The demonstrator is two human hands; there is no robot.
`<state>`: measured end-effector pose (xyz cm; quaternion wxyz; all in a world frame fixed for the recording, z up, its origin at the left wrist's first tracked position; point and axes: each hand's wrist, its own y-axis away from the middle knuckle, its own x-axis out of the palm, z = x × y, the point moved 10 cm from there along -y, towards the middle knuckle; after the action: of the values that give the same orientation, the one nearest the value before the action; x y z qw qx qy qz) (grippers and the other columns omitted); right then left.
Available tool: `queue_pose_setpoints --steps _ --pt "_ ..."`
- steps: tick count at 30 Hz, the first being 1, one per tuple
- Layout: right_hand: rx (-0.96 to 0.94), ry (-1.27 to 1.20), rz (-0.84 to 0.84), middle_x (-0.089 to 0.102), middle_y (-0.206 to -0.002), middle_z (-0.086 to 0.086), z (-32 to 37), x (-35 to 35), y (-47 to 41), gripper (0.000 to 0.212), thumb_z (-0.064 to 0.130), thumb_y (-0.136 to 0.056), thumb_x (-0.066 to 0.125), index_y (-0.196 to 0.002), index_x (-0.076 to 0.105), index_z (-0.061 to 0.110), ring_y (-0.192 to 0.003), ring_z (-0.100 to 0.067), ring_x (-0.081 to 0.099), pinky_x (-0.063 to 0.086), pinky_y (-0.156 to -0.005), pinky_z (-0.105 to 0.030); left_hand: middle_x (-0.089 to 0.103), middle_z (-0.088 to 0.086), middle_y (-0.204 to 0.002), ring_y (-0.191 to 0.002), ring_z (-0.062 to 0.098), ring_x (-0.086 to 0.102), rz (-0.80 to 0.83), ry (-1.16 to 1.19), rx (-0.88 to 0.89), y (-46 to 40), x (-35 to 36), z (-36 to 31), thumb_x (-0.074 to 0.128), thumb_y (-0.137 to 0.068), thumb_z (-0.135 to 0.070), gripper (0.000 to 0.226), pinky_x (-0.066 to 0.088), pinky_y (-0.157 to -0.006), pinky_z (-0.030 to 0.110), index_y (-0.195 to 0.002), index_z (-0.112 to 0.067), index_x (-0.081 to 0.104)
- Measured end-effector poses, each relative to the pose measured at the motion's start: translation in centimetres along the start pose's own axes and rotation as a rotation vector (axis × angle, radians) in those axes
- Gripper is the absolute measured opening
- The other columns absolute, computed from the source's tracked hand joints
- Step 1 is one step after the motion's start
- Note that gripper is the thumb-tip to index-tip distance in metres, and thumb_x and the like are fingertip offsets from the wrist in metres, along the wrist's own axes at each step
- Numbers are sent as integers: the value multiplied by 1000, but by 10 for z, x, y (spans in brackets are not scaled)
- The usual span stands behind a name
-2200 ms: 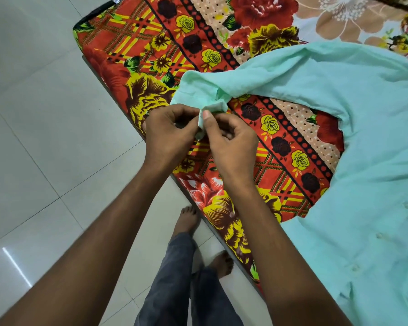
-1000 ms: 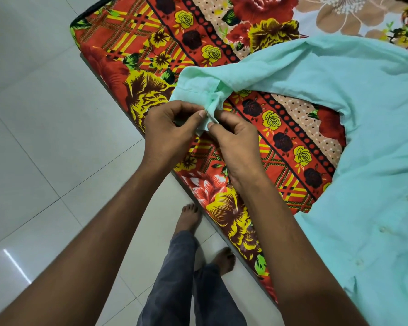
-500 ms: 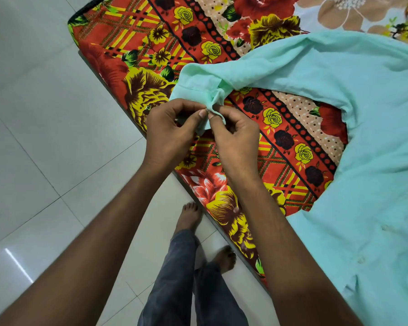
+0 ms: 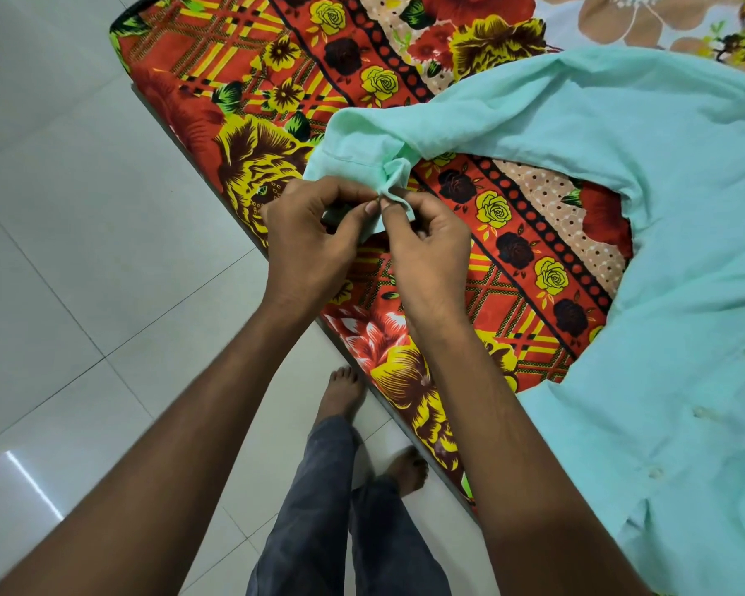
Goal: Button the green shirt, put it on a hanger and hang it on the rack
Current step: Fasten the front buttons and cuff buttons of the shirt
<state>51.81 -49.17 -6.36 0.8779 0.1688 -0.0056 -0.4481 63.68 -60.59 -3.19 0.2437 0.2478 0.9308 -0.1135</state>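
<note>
Both hands pinch the cuff (image 4: pixel 353 154) of the green shirt (image 4: pixel 646 260) at frame centre, left hand (image 4: pixel 308 243) and right hand (image 4: pixel 426 255) with thumbs and forefingers meeting on the cloth. From this grip the sleeve runs to the upper right, the body spreading down the right edge over the floral bed sheet (image 4: pixel 276 79); grey floor tiles (image 4: pixel 61 208) fill the left.

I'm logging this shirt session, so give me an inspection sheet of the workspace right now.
Surface: bed under a red floral sheet.
Job's things: green shirt spread on the bed, its sleeve cuff stretched to the bed's edge.
Clutter: nothing seen.
Hands: left hand and right hand both pinch the cuff between fingertips.
Cables: nothing seen.
Surroundings: pale tiled floor; the person's bare feet beside the bed.
</note>
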Motion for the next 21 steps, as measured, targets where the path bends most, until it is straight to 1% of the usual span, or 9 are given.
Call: queue_pose_setpoints --steps 6,8,11,12,14,16,17,20,21 --pt "-16 -2 -5 78 -97 0 0 -1 -1 17 15 -97 70 -111 77 9 -91 -13 76 63 -81 -32 77 -10 -92 -91 14 64 -15 10 -18 0 -1 1 75 -93 -27 15 46 -72 16 -101 -18 83" --pt "-41 -12 25 78 -100 1 2 1 -1 17 12 -98 69 -112 78 9 -95 -11 76 63 -85 -31 77 -10 -91 -91 14 65 -33 14 -30 0 -3 2 75 -93 -27 15 50 -72 20 -101 -18 83" --pt "-64 -48 64 77 -109 -1 4 4 2 21 8 -100 66 -118 76 6 -107 -11 73 60 -92 -28 77 -10 -90 -90 16 70 -68 51 -68 0 -6 4 75 -93 -25 13 58 -74 32 -100 -18 83" --pt "-54 -74 90 77 -115 -5 4 7 3 23 10 -101 64 -120 75 5 -112 -14 72 60 -97 -32 77 -10 -90 -89 16 71 -74 71 -80 0 -6 4 75 -93 -24 12 59 -75 33 -100 -17 82" --pt "-11 -160 151 74 -124 -11 0 14 3 31 18 -101 60 -125 73 4 -122 -22 68 55 -106 -45 78 -7 -89 -85 11 74 -76 119 -107 -1 -6 5 74 -94 -18 12 60 -75 27 -101 -12 82" --pt "39 -239 156 74 -124 -11 -4 15 1 34 18 -97 56 -123 73 5 -123 -25 68 53 -109 -50 78 -3 -88 -81 8 75 -64 153 -129 -2 -5 6 74 -95 -14 12 60 -74 24 -102 -8 81" --pt "44 -231 134 75 -121 -9 -5 12 0 32 15 -96 57 -122 74 5 -121 -23 69 54 -107 -47 78 -1 -88 -80 8 75 -54 161 -134 -2 -4 6 73 -95 -14 12 60 -74 23 -102 -7 81" --pt "-39 -103 90 76 -107 1 2 4 -1 22 4 -99 65 -119 75 2 -106 -6 73 59 -91 -23 78 0 -91 -82 6 74 -17 182 -149 -1 -1 6 73 -96 -12 13 58 -74 20 -104 -5 80" --pt "-77 -73 81 77 -103 1 5 3 -2 20 3 -98 68 -116 75 1 -100 -3 73 58 -86 -19 79 1 -93 -84 7 74 -5 191 -154 -1 0 6 72 -96 -12 14 59 -76 21 -104 -5 80"
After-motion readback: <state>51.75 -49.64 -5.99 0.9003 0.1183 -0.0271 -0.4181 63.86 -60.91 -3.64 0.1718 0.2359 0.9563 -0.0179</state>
